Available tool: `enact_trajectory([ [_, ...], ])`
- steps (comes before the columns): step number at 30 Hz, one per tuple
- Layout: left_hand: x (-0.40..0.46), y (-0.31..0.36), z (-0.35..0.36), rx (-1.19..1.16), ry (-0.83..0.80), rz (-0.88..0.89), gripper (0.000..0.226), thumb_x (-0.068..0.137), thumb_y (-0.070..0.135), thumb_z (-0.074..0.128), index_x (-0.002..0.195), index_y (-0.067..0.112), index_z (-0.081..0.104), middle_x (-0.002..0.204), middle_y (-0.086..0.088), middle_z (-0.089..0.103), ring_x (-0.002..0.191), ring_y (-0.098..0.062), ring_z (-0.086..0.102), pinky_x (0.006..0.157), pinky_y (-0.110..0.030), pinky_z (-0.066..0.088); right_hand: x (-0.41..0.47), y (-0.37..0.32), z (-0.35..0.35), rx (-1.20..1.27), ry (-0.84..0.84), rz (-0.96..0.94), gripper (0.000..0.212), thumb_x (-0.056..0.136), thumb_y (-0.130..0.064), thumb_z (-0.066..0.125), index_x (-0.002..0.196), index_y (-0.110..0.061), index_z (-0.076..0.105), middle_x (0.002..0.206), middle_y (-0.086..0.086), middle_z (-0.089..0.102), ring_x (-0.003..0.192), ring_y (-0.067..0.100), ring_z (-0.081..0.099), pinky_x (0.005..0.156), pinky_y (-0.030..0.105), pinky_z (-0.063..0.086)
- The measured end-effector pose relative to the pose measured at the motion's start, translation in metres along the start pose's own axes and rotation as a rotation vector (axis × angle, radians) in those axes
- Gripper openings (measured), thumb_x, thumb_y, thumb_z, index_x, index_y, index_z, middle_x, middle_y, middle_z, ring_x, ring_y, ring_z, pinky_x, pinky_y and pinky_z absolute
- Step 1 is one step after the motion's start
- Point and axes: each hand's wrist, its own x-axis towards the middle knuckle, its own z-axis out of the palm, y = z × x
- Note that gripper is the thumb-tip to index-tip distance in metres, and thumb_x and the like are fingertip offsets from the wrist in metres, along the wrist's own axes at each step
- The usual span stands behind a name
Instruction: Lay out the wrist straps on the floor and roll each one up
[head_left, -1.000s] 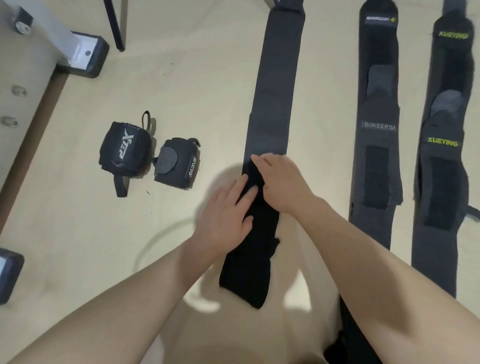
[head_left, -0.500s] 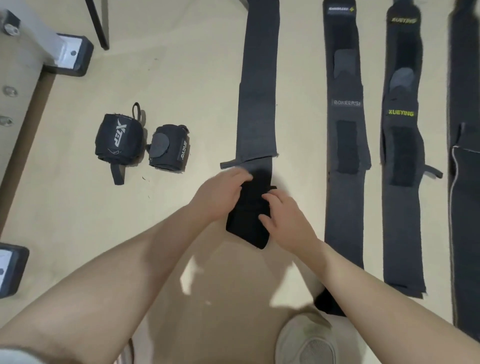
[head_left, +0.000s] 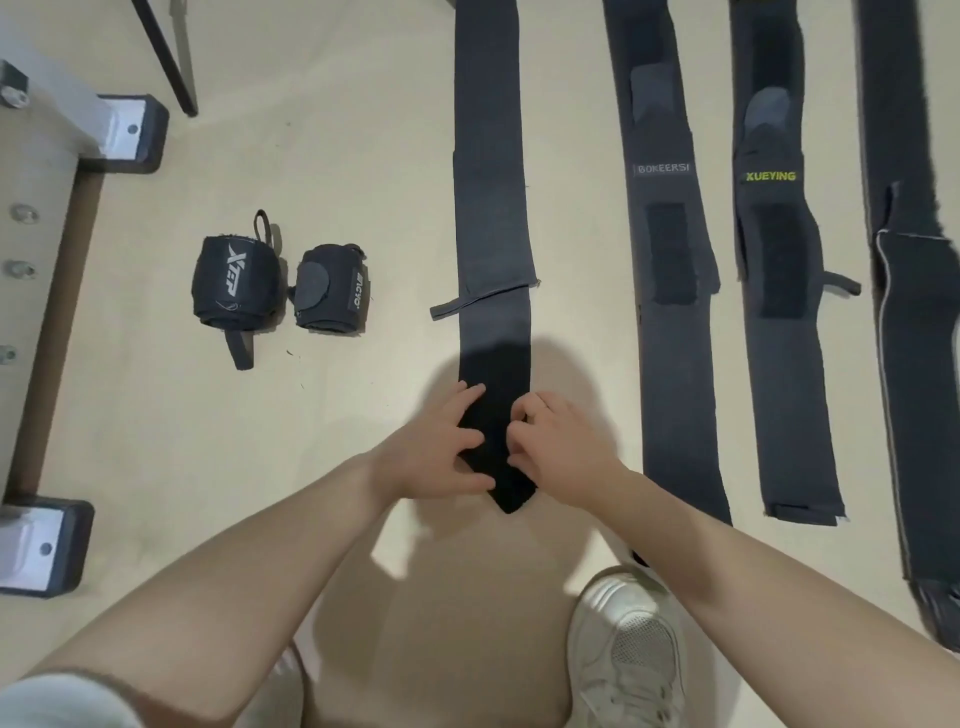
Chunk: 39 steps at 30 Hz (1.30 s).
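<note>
Beige floor (head_left: 337, 467), white shoe (head_left: 628, 654), possibly furniture feet (head_left: 132, 132), thin dark leg (head_left: 166, 57)

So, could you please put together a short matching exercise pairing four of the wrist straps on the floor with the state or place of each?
Things:
1. XEP strap
2. plain strap
3. BOKEERSI strap
4. XUEYING strap

States or places:
A. laid flat, yellow lettering
B. rolled up, far left
C. near end held by the left hand and right hand
D. laid flat, grey lettering, just right of the hands

Pairs: 1-B, 2-C, 3-D, 4-A
</note>
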Motion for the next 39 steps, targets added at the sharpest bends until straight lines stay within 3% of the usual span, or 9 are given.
enact_trajectory([
  [3, -0.004, -0.003, 0.011, 0.091, 0.030, 0.066, 0.044, 0.081, 0.048, 0.057, 0.082, 0.005, 0.067, 0.153, -0.026, 0.010, 0.144, -0.039, 0.001, 0.117, -0.042, 0.017, -0.012, -0.004, 0.014, 0.069, -0.083, -0.016, 0.032, 0.094, -0.042, 0.049, 0.111, -0.016, 0.057, 0.126, 0.001, 0.047, 0.123, 0.023, 0.037, 0.103, 0.031, 0.027],
  [8, -0.004, 0.001, 0.014, -0.073, 0.075, 0.002, 0.025, 0.086, 0.034, 0.066, 0.070, 0.015, 0.064, 0.158, -0.005, 0.001, 0.146, -0.018, -0.008, 0.116, -0.026, 0.007, -0.018, -0.010, 0.029, 0.036, -0.107, -0.012, 0.047, 0.087, -0.048, 0.056, 0.120, -0.014, 0.051, 0.129, 0.005, 0.043, 0.122, 0.026, 0.037, 0.104, 0.034, 0.027],
  [14, -0.008, -0.007, 0.025, -0.225, 0.281, -0.086, 0.016, 0.084, 0.017, 0.069, 0.081, 0.002, 0.066, 0.153, -0.007, 0.026, 0.135, -0.015, 0.035, 0.092, -0.008, 0.024, -0.016, -0.023, 0.037, 0.167, 0.049, 0.099, 0.040, 0.086, -0.038, 0.060, 0.120, -0.018, 0.051, 0.123, -0.001, 0.052, 0.120, 0.021, 0.041, 0.100, 0.030, 0.027],
  [18, -0.019, -0.004, 0.040, -0.291, 0.441, -0.123, 0.010, 0.082, 0.010, 0.070, 0.088, 0.005, 0.066, 0.116, 0.002, 0.052, 0.107, -0.010, 0.051, 0.086, -0.013, 0.032, -0.010, -0.022, 0.038, 0.267, 0.087, 0.116, 0.024, 0.089, -0.022, 0.056, 0.112, -0.017, 0.051, 0.103, -0.004, 0.061, 0.105, 0.020, 0.046, 0.091, 0.028, 0.030],
  [21, -0.026, 0.004, 0.043, -0.370, 0.472, -0.162, 0.011, 0.083, 0.007, 0.063, 0.084, 0.017, 0.059, 0.086, 0.010, 0.052, 0.078, 0.000, 0.050, 0.069, -0.010, 0.034, -0.008, -0.020, 0.037, 0.430, 0.105, 0.143, 0.016, 0.087, -0.011, 0.056, 0.103, -0.013, 0.053, 0.084, -0.007, 0.054, 0.083, 0.016, 0.048, 0.076, 0.025, 0.036],
  [25, -0.028, 0.009, 0.040, -0.533, 0.464, -0.295, 0.015, 0.088, 0.012, 0.058, 0.078, 0.023, 0.053, 0.079, 0.004, 0.061, 0.072, -0.005, 0.054, 0.064, -0.008, 0.038, -0.003, -0.015, 0.028, 0.819, 0.142, 0.296, 0.012, 0.089, -0.003, 0.057, 0.095, -0.013, 0.053, 0.076, -0.008, 0.050, 0.068, 0.005, 0.046, 0.065, 0.010, 0.038],
  [29, -0.022, 0.008, 0.039, -0.432, 0.462, -0.348, 0.015, 0.092, 0.023, 0.057, 0.079, 0.015, 0.056, 0.080, 0.001, 0.059, 0.073, -0.011, 0.054, 0.066, -0.012, 0.038, 0.004, -0.012, 0.029, 0.628, 0.111, 0.307, 0.004, 0.088, -0.008, 0.060, 0.088, -0.012, 0.058, 0.084, -0.003, 0.055, 0.074, 0.010, 0.048, 0.066, 0.017, 0.037],
  [34, -0.016, 0.008, 0.046, -0.290, 0.465, -0.216, 0.007, 0.091, 0.008, 0.055, 0.096, 0.009, 0.060, 0.098, 0.003, 0.050, 0.084, -0.014, 0.053, 0.073, -0.011, 0.038, 0.001, -0.015, 0.038, 0.338, 0.115, 0.186, 0.009, 0.090, -0.006, 0.052, 0.092, -0.005, 0.061, 0.101, 0.008, 0.050, 0.089, 0.024, 0.051, 0.077, 0.033, 0.044],
  [39, -0.018, 0.006, 0.054, -0.178, 0.399, -0.122, 0.019, 0.094, 0.016, 0.053, 0.106, 0.005, 0.063, 0.114, 0.002, 0.046, 0.095, -0.014, 0.052, 0.084, -0.018, 0.039, 0.000, -0.011, 0.034, 0.160, 0.102, 0.095, 0.008, 0.089, -0.007, 0.052, 0.088, -0.006, 0.059, 0.093, 0.004, 0.042, 0.080, 0.021, 0.043, 0.068, 0.027, 0.034],
])
